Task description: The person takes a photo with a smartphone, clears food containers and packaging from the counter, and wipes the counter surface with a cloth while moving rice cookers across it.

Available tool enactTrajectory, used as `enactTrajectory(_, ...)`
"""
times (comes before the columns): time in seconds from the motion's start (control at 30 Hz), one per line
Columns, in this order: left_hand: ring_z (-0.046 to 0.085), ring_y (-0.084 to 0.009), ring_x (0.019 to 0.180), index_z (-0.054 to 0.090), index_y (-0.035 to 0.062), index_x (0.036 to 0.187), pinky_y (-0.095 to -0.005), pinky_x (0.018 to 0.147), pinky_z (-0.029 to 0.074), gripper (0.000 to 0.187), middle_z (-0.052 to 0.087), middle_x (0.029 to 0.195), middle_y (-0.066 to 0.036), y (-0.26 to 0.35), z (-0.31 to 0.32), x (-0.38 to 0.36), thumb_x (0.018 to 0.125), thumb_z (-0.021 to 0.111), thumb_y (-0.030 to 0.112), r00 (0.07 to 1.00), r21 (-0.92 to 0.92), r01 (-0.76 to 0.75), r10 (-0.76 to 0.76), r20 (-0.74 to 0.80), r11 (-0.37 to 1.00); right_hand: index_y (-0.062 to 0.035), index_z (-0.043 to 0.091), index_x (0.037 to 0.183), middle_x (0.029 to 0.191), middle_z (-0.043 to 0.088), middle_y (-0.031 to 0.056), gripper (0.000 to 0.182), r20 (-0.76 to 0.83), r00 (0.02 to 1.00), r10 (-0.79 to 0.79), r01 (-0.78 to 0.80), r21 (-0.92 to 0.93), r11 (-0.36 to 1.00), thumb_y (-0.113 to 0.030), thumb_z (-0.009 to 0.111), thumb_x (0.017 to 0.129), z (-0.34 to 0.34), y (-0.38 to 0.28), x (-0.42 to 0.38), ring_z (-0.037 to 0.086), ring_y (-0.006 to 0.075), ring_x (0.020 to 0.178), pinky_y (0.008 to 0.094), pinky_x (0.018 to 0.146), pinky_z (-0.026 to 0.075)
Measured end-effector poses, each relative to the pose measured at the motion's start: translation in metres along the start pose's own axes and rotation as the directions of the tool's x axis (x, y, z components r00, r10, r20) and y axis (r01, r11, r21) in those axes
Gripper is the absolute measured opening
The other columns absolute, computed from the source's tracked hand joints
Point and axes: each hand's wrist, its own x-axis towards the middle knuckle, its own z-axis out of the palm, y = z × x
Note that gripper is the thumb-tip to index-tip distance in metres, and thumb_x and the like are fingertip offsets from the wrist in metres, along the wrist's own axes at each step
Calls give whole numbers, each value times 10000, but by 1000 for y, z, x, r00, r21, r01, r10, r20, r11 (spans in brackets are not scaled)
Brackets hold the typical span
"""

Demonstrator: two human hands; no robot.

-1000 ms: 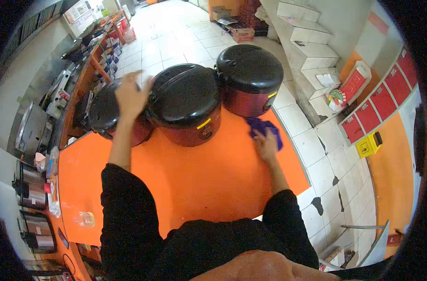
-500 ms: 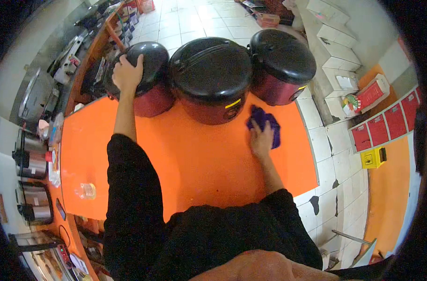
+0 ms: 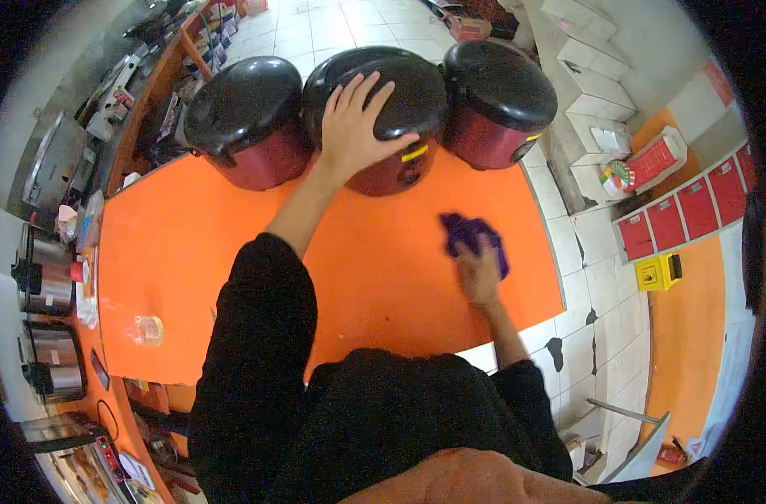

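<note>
My left hand (image 3: 356, 133) rests with its fingers spread on the black lid of the middle dark red rice cooker (image 3: 421, 88). On the right part of the orange table (image 3: 383, 260), my right hand (image 3: 480, 275) presses down on a crumpled purple cloth (image 3: 464, 228), fingers bent over it and slightly blurred. A second rice cooker (image 3: 265, 164) stands to the left of the middle one. To the right is a third cooker (image 3: 501, 88), also with a black lid. All three line the table's far edge.
A small clear glass (image 3: 149, 330) sits on the table's left side. Silver cookers (image 3: 51, 273) and a phone (image 3: 99, 368) lie along the left counter. Tiled floor (image 3: 580, 298) borders the right edge, with a yellow box (image 3: 654, 273) on the wall.
My left hand has moved right, from the left cooker's lid to the middle one's. My right hand and the purple cloth have shifted slightly nearer to me across the table.
</note>
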Motion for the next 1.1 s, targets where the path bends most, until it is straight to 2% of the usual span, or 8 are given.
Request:
enactTrajectory(0.1,450,-320,1245,570,135,1237,-502,1050,305,756,501,1325,-112,-11,12,8,680,676,636,1000,8,-18,18,-23,1000,-209,414,1404,1376,356,321,470,-26,945,-326,170,-812,558,-311,486,951,-82,32,39,374,454,1251,548,1031,284)
enactTrajectory(0.3,375,-277,1323,501,171,1311,-501,1088,264,788,444,1394,-78,-15,31,18,709,640,659,999,51,37,-38,22,998,-247,496,1332,1274,461,228,427,-352,899,-262,-180,-841,510,-356,471,920,-30,35,128,488,389,1126,575,953,343)
enactTrajectory(0.63,416,-299,1287,546,117,1238,-512,1076,268,619,480,1362,-93,0,10,17,818,589,570,988,76,73,-83,131,994,-222,587,1251,1342,408,264,373,321,793,-518,588,-625,513,-270,501,891,90,2,88,407,403,1237,558,1052,279)
enactTrajectory(0.7,453,-308,1247,563,99,1199,-499,1057,301,532,510,1330,-97,12,-10,17,823,635,469,998,-37,42,-40,44,998,-213,567,1267,1294,453,264,376,66,929,-365,359,-412,838,-280,497,904,37,-4,113,460,392,1181,556,1011,328)
enactTrajectory(0.83,495,-302,1191,583,73,1126,-459,1011,350,390,552,1263,-107,34,-66,-19,807,700,267,994,-202,101,-108,-24,974,-196,566,1261,1258,451,261,382,-97,910,-404,161,-813,559,-272,496,893,1,27,157,457,404,1133,511,958,357)
enactTrajectory(0.9,497,-299,1186,580,67,1127,-425,995,370,376,551,1261,-121,37,-100,-63,797,711,190,974,-234,221,-228,-4,947,-218,547,1291,1301,420,243,425,82,963,-258,234,-735,637,-310,493,879,19,0,149,406,398,1209,521,1015,325)
enactTrajectory(0.93,499,-300,1176,577,59,1128,-412,989,377,368,550,1249,-133,30,-115,-91,802,707,172,959,-174,277,-284,-14,945,-230,548,1294,1285,434,252,424,163,823,-544,484,-703,521,-307,493,881,34,28,159,411,411,1203,524,1039,303)
enactTrajectory(1.1,479,-291,1153,531,-5,1146,-406,987,375,328,521,1189,-159,-2,-203,-258,871,650,127,648,108,750,-691,-321,653,-97,583,1195,1142,524,251,372,-7,882,-471,371,-606,704,-285,531,879,108,8,126,493,398,1064,504,930,372)
